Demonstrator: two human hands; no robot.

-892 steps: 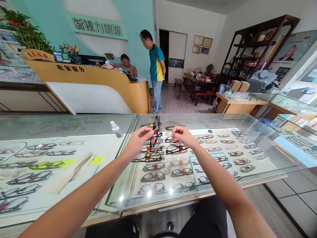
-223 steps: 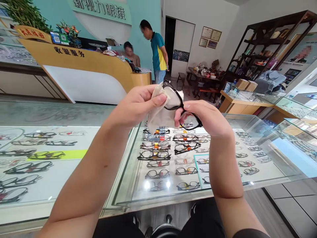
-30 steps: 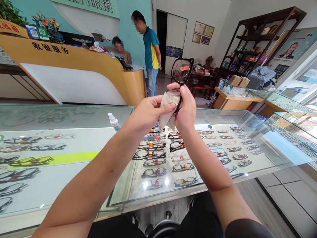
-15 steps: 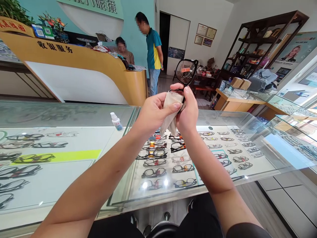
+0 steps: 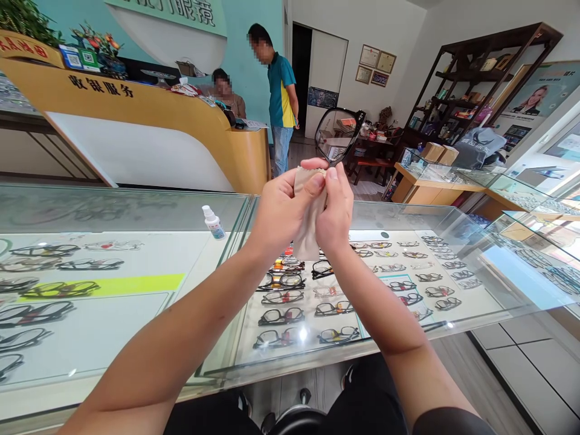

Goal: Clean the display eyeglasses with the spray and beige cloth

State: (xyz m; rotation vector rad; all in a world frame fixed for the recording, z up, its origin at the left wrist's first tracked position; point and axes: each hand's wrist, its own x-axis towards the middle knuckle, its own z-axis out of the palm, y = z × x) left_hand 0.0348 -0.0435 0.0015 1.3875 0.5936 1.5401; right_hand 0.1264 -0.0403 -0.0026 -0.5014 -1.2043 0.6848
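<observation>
Both of my hands are raised over the glass showcase, close together. Black-framed eyeglasses point(image 5: 339, 138) stand upright above my fingers, one lens showing; the other lens is hidden by cloth and hands. My left hand point(image 5: 285, 202) is closed on a beige cloth point(image 5: 309, 226), its thumb pressing the cloth against the lower part of the frame. My right hand point(image 5: 335, 211) grips the eyeglasses near their middle, and its thumb meets the left thumb at the cloth. The cloth hangs down between the palms.
A white spray bottle point(image 5: 212, 222) stands on the glass showcase point(image 5: 226, 377), left of my hands. Rows of eyeglasses point(image 5: 281, 315) lie under the glass. A curved counter point(image 5: 181, 112) is ahead, with a seated person point(image 5: 231, 103) and a standing person point(image 5: 281, 84). A stool point(image 5: 301, 420) is below.
The eyeglasses have turned slightly, and the visible lens now shows a different reflection. My right hand has shifted a little left and down; the cloth hangs lower and straighter.
</observation>
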